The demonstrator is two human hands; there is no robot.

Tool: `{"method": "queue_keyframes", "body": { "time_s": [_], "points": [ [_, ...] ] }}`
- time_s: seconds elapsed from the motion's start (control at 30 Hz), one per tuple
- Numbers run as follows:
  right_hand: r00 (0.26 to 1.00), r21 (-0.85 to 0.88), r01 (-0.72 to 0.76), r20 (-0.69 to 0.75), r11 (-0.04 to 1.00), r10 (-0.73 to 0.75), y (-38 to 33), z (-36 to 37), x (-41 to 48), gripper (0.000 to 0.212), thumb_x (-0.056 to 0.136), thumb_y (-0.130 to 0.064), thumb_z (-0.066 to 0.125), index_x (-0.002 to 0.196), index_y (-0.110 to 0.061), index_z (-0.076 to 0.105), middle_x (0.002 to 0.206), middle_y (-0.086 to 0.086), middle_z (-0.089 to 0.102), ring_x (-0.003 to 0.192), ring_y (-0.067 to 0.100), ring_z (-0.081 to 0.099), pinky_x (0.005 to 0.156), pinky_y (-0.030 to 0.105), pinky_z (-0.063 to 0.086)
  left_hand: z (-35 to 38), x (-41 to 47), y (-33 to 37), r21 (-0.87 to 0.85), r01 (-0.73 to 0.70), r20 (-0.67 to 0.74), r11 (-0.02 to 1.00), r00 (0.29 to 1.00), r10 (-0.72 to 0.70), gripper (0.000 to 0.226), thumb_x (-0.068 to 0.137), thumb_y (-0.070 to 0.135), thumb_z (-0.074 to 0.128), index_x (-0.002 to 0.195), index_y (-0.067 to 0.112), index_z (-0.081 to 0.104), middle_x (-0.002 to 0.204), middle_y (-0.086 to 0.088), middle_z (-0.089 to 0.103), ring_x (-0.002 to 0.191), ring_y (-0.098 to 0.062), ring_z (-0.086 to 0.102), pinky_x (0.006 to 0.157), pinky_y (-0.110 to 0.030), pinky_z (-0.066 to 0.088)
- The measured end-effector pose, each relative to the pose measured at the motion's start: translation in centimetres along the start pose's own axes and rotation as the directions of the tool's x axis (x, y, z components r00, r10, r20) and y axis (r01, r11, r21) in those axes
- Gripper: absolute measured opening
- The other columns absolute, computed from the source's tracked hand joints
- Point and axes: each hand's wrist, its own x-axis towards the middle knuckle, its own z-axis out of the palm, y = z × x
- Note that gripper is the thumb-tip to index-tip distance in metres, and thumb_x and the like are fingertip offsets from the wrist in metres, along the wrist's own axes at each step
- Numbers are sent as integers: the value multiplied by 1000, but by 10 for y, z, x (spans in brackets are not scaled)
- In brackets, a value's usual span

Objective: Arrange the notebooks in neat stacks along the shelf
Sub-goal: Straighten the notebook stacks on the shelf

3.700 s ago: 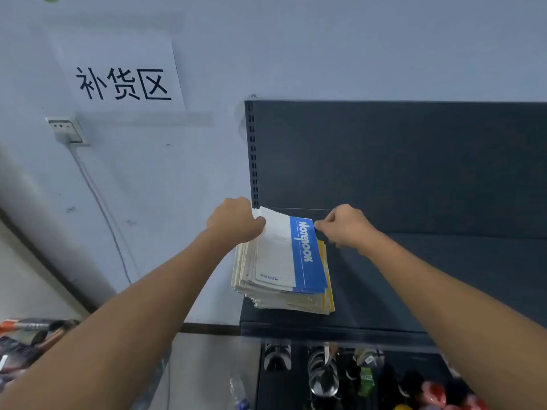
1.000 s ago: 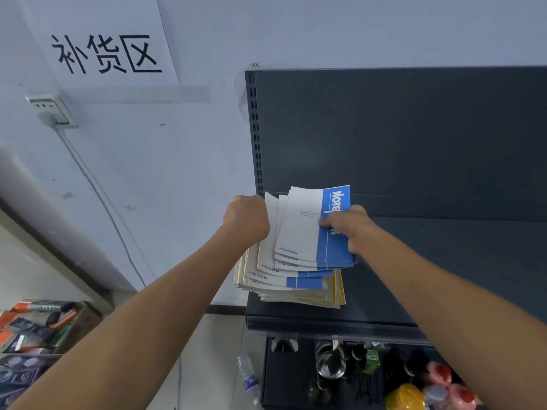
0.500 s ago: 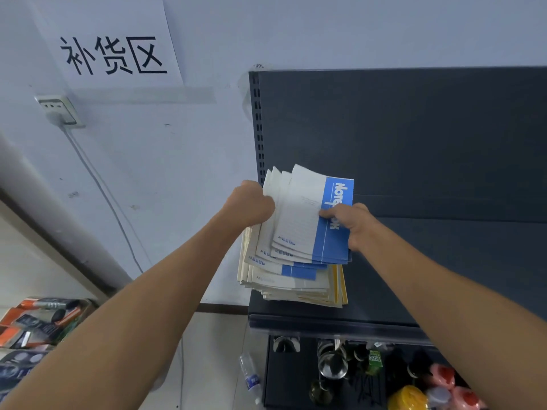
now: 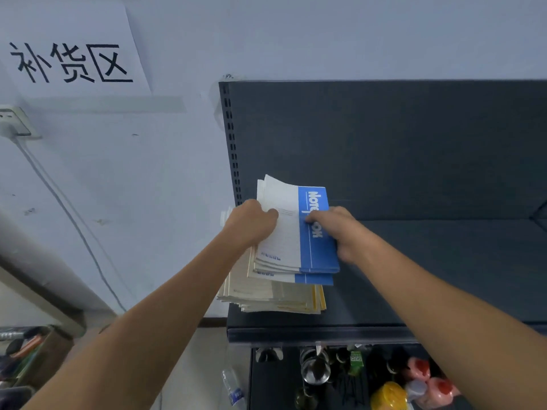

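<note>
Bottom of frame, lower shelf level: pink bottles (image 4: 426,377), yellow cap (image 4: 387,395), a glass (image 4: 315,371), dark clutter, blurry. Clear bottle (image 4: 233,390) on the floor, bottom centre. Box of mixed items (image 4: 26,359) at bottom left.

Two bare forearms rise from the bottom corners toward frame centre.

Dark shelf (image 4: 414,276) fills centre right, front lip just above the bottles. Notebook stack (image 4: 275,294) sits at the shelf's left end, near the front edge, left side overhanging the shelf's side. Lower notebooks cream and yellow, edges uneven, fanned.

Upper bundle of blue-and-white notebooks (image 4: 296,232) is lifted at its far end, tilted up, near edge resting on the stack. Left hand (image 4: 251,223) closed around the bundle's left edge, thumb on the top cover. Right hand (image 4: 340,232) clamps the right edge, fingers curled under, thumb across the blue band with the "Notebook" print.

Behind: dark shelf back panel (image 4: 399,143), slotted upright (image 4: 232,143) at its left edge. Pale wall; paper sign (image 4: 71,51) with black characters, upper left. Wall socket (image 4: 14,122) at left edge, cable (image 4: 74,226) hanging down from it.
</note>
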Motion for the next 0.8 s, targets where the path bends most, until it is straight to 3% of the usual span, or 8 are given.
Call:
{"method": "queue_keyframes", "body": {
  "time_s": [0.1,0.17,0.27,0.37,0.5,0.63,0.7,0.8],
  "points": [
    [989,-54,50,-137,997,-57,14,-23,-3,7,84,-16,66,90,-13,64,83,6,78,82,26,76,78,43,61,25,-1,10,170,-128,-35,977,990,136,20,96,35,55,90,16,55,87,1,63,74,-14,61,59,-29,51],
    [975,-98,61,-205,993,-80,24,-43,-7,8,83,-16,65,81,-12,57,87,13,77,81,27,74,75,40,59,46,-4,21,202,-173,-27,964,983,182,20,94,35,59,92,16,53,84,4,59,70,-11,58,50,-24,41],
    [950,-184,66,-289,981,-118,37,-76,-14,15,81,-13,64,74,-16,52,76,17,72,69,28,71,64,35,54,77,-4,37,215,-203,40,955,979,199,29,93,37,62,105,13,51,87,5,59,74,-11,59,53,-24,43],
    [924,-231,68,-352,971,-148,49,-117,-25,14,83,-13,65,72,-14,56,56,0,66,54,16,64,69,38,57,107,-8,59,263,-259,101,930,966,240,36,91,38,62,111,11,51,99,-1,61,84,-19,60,58,-28,42],
    [890,-233,47,-432,971,-147,62,-180,-44,14,84,-10,61,71,-12,59,54,-4,65,50,11,62,68,35,57,153,-23,102,252,-341,163,906,937,308,32,93,39,60,106,13,49,101,-1,59,87,-22,61,61,-30,44],
    [836,-265,5,-527,964,-149,63,-252,-64,8,81,-15,64,80,-7,65,71,-1,73,66,17,70,71,38,60,202,-40,157,246,-406,197,880,910,365,27,93,36,55,101,10,52,96,-4,59,86,-24,61,61,-32,43],
    [800,-314,-26,-576,949,-168,66,-293,-75,18,83,-20,65,92,-4,67,85,4,74,80,22,72,74,39,60,230,-53,186,237,-428,219,872,898,382,25,93,34,54,98,10,51,94,-3,59,85,-24,61,61,-32,42],
    [753,-363,-48,-625,931,-205,77,-351,-89,26,85,-24,66,97,-1,66,89,7,73,83,24,71,72,38,58,275,-71,225,213,-456,254,864,880,402,23,93,32,54,98,10,52,94,-3,59,83,-22,61,55,-30,41]
  ]
}}
